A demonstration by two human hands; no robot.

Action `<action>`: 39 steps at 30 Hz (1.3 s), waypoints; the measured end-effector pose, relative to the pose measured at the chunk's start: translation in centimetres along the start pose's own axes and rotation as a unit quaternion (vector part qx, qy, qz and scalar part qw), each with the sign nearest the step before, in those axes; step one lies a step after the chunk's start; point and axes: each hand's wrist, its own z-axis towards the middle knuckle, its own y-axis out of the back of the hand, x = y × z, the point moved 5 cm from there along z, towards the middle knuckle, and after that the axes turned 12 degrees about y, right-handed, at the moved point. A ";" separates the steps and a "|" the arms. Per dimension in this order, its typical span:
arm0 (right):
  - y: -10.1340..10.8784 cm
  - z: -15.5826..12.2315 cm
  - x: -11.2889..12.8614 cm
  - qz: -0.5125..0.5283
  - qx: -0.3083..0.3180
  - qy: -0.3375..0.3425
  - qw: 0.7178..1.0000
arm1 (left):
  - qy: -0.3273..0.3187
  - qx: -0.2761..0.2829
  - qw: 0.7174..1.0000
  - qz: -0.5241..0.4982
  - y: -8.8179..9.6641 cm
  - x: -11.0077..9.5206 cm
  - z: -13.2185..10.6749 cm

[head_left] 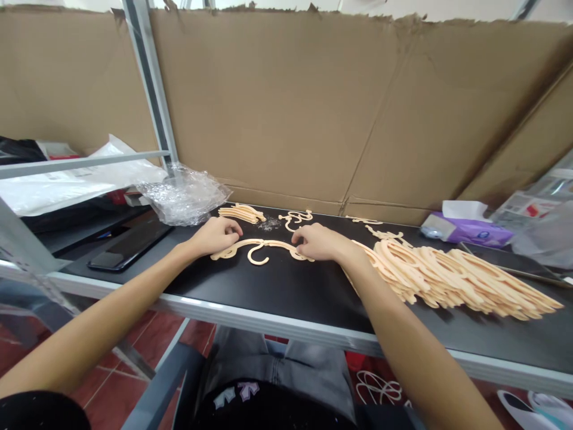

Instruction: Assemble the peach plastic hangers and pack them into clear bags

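1. Cardboard [286,107] walls off the back edge of the black table [268,292] as I look on from a distance.
2. One peach-coloured hanger [264,243] lies on the table between the two hands, left of the middle, its hook turned toward the front edge.
3. At its left arm I see the left hand [217,235], fingers curled; whether they clamp it, I cannot tell.
4. Opposite, the right hand [320,240] bends over the hanger's right arm; I cannot tell whether thumb and fingers close on it.
5. To the right, a heap [430,272] of similar hangers spreads toward the right edge.
6. Near the back edge, beyond the left hand, sits a small stack [242,213], with loose pieces [298,218] to its right.
7. Crumpled wrap [185,194] rests near the back left corner.
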 end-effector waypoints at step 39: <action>-0.8 -0.9 5.3 -0.051 -0.036 0.020 0.998 | -0.135 -0.031 0.990 0.002 -2.5 -2.2 -1.6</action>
